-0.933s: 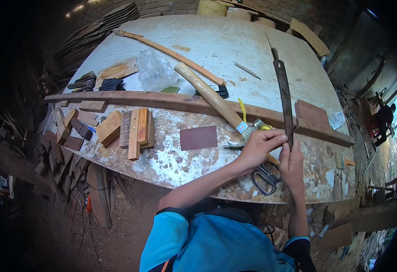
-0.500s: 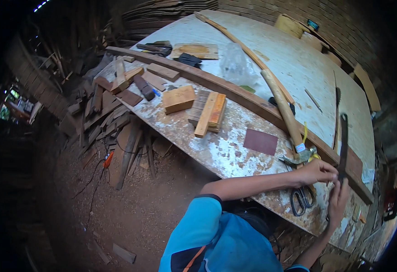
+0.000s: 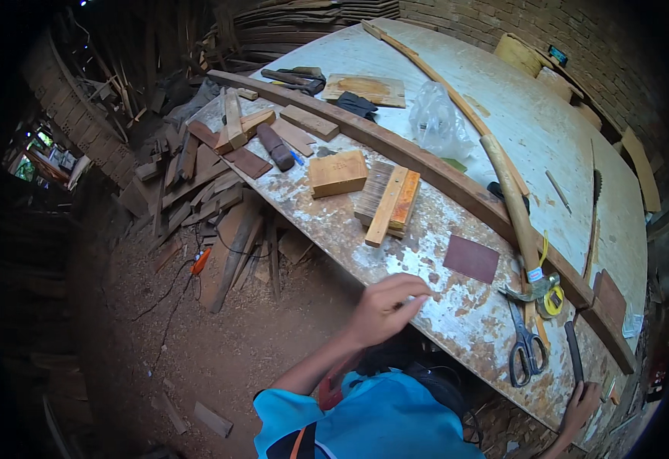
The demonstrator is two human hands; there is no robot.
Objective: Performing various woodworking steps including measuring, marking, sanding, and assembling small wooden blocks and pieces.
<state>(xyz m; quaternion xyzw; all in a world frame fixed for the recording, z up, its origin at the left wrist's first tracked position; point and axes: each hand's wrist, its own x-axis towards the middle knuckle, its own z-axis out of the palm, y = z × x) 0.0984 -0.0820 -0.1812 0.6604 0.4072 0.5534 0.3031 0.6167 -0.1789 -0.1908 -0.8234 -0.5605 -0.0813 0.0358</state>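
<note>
My left hand is over the front edge of the worktable, its fingers curled toward the thumb. Whatever it may pinch is too small to make out. At the right end of the table, my right hand grips the lower end of a dark narrow bar. Left of that bar lie black-handled scissors, with a claw hammer and a yellow tape measure just above. Between my hands and the long beam is a flat dark-red sheet, perhaps sandpaper.
A long brown beam crosses the table diagonally. Wooden blocks and a wide wood-backed brush sit at its near side. Beyond it lie a clear plastic bag and a long curved stick. Scrap wood is heaped left of the table.
My left hand has left the dark bar and swung left to the table's front edge. My right hand has drawn the bar down toward me. The view has shifted slightly.
</note>
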